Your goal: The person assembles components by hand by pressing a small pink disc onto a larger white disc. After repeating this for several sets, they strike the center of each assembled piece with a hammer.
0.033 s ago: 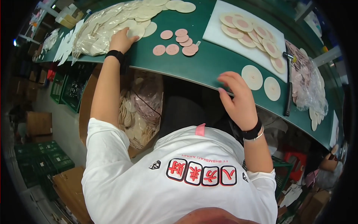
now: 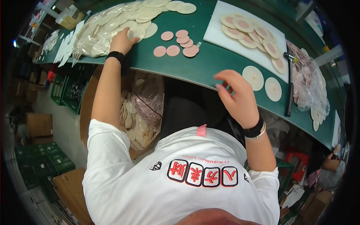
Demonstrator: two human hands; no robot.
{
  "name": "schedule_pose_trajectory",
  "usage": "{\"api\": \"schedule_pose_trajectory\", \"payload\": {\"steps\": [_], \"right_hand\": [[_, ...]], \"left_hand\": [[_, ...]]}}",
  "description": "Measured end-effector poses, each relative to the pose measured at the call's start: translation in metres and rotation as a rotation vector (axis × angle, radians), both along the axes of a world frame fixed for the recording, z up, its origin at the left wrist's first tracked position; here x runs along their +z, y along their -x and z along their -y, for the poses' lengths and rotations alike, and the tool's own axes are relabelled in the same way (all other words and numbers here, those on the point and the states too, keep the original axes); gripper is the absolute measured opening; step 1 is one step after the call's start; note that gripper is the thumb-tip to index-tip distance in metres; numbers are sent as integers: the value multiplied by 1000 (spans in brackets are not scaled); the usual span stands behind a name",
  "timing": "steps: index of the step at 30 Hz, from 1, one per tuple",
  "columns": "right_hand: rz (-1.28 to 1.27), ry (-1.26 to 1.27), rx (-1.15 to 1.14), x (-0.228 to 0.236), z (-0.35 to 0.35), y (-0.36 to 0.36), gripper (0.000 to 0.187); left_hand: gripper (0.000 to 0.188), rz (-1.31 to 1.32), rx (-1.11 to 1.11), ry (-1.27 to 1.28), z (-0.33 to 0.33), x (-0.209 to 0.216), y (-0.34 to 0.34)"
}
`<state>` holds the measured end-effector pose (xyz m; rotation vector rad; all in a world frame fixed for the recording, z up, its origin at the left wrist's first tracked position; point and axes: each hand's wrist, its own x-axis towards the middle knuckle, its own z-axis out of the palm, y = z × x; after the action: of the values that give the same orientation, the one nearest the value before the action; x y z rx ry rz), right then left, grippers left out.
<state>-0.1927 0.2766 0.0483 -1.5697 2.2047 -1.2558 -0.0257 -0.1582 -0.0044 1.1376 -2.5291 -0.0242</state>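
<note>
My left hand [image 2: 122, 42] rests at the near edge of a heap of cream round discs [image 2: 123, 18], partly inside a clear plastic bag. Its thumb stands apart from its fingers and lies on one disc; no grip shows. My right hand [image 2: 237, 95] hovers at the table's front edge with nothing in it, fingers bent and the thumb apart. Just right of it lie two cream discs [image 2: 253, 78] with small marks in their middles. Between my hands, farther back, are several small pink discs [image 2: 173, 50], some overlapping.
A white board [image 2: 218, 28] bears a pile of cream discs with pink centres [image 2: 243, 24]. Right of it lie a black-handled hammer [image 2: 290, 93] and a plastic bag of pink pieces [image 2: 305, 80] on the green table [image 2: 168, 73]. Below stands a carton of discs [image 2: 140, 120].
My right hand has shifted slightly left and away from me, its fingers bending a little more. My left hand has stayed in place on the heap.
</note>
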Motion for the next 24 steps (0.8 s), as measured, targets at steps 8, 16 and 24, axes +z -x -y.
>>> {"api": "schedule_pose_trajectory", "payload": {"steps": [8,16,24], "right_hand": [[-212,-543,9,11,145,28,28],[-377,-482,-5,-5,158,29,19],[-486,-231,-43,-32,150,25,23]], "left_hand": [[63,-176,58,-29,-4,1,3],[38,-909,-165,-818,-86,0,-30],[26,-1134,-235,-1388,-205,-24,-15]]}}
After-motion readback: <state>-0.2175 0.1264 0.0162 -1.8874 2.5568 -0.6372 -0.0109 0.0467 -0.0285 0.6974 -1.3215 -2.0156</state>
